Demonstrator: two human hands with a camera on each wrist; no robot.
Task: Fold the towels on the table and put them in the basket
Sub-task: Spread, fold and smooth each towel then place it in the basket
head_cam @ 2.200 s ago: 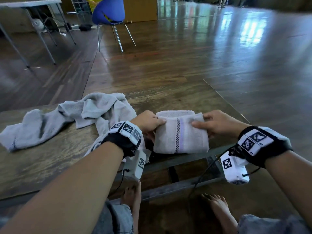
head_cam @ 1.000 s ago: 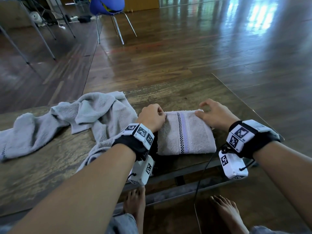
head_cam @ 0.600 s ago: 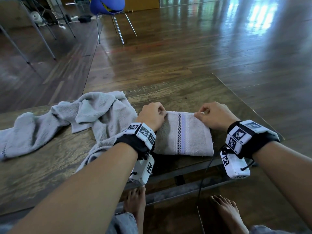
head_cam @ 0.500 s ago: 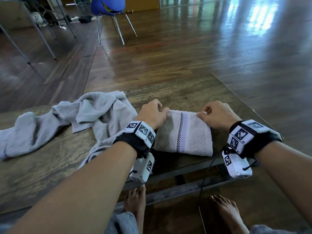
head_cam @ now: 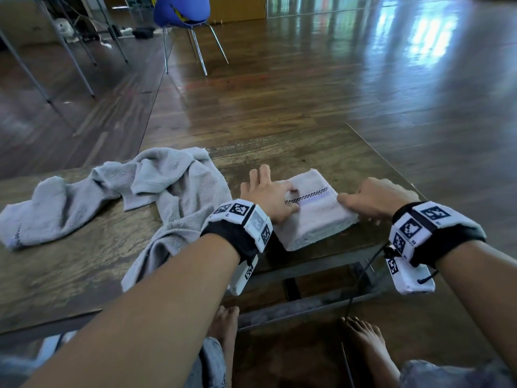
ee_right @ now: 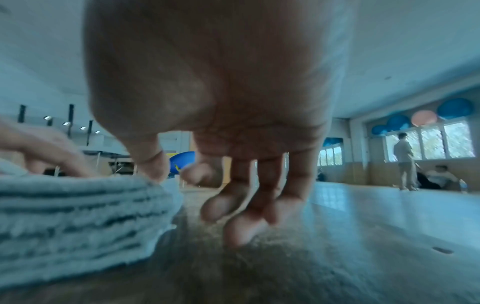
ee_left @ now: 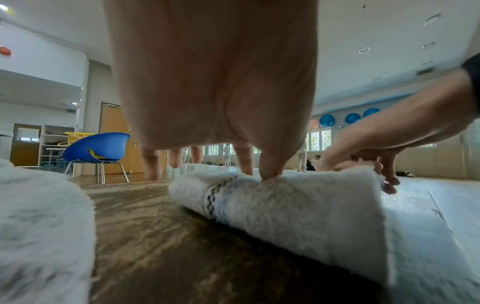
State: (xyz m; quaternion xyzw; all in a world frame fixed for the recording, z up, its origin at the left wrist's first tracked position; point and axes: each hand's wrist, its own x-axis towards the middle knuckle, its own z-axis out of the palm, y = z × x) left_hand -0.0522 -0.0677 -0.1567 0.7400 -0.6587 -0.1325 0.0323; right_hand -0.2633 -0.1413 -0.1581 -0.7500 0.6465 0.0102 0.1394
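Now the small pale folded towel with a checkered stripe [head_cam: 313, 211] is rotated on the dark wooden table [head_cam: 70, 270] versus half a second ago. Left hand [head_cam: 270, 196] presses it, fingers straight; right hand [head_cam: 375, 197] pinches its right edge. Folding looks done; basket not visible. Crumpled grey towel [head_cam: 134, 197] remains unfolded.

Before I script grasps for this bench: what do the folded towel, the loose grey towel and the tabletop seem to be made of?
Folded towel: looks like soft terry cloth, pale with a woven checkered band; looped pile shows in the left wrist view.
Loose grey towel: similar fuzzy terry, limp and crumpled.
Tabletop: apparently wood or a wood-grain surface, dark, streaked, with a dull sheen.
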